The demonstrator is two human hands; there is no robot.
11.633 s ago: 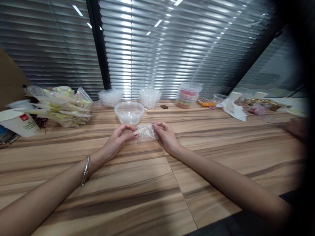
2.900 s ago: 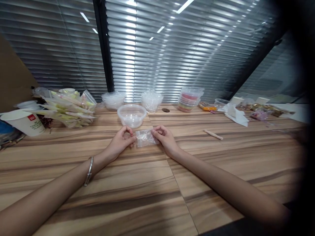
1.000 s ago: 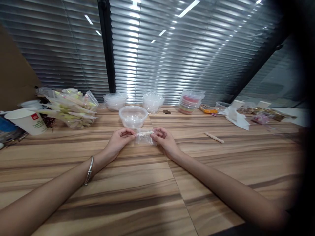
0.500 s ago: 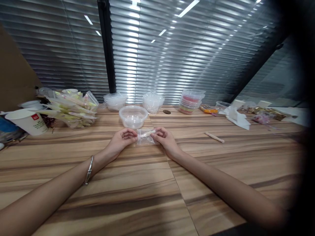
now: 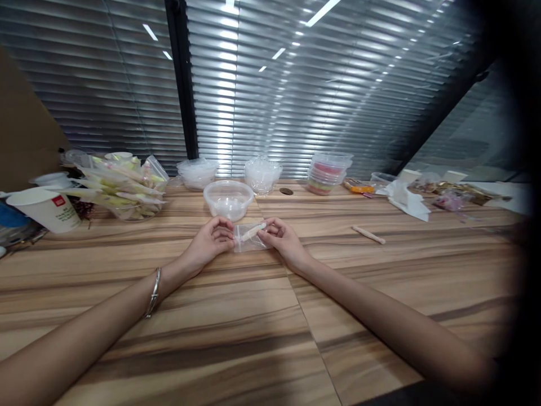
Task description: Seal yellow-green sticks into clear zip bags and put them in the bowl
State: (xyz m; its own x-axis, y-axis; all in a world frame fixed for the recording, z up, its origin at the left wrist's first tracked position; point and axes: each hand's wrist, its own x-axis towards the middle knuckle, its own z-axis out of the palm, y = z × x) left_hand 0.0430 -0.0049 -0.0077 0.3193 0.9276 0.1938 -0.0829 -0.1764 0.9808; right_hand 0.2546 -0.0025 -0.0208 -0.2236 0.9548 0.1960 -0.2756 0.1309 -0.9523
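Observation:
Both my hands meet at the middle of the wooden table. My left hand pinches the left edge of a small clear plastic bag. My right hand is closed on the bag's right side, fingers on a pale stick that lies slanted at the bag's top. Just behind the bag stands an empty clear plastic bowl. A silver bangle circles my left wrist.
A heap of filled clear bags and a white paper cup sit at left. Stacks of clear containers, a stack with coloured contents, a loose wooden stick, crumpled tissue and wrappers lie further back and right.
The pale stick now shows slanted at the bag's top under my right fingers; earlier the bag lay flat between my hands. A loose stick has appeared on the table at right.

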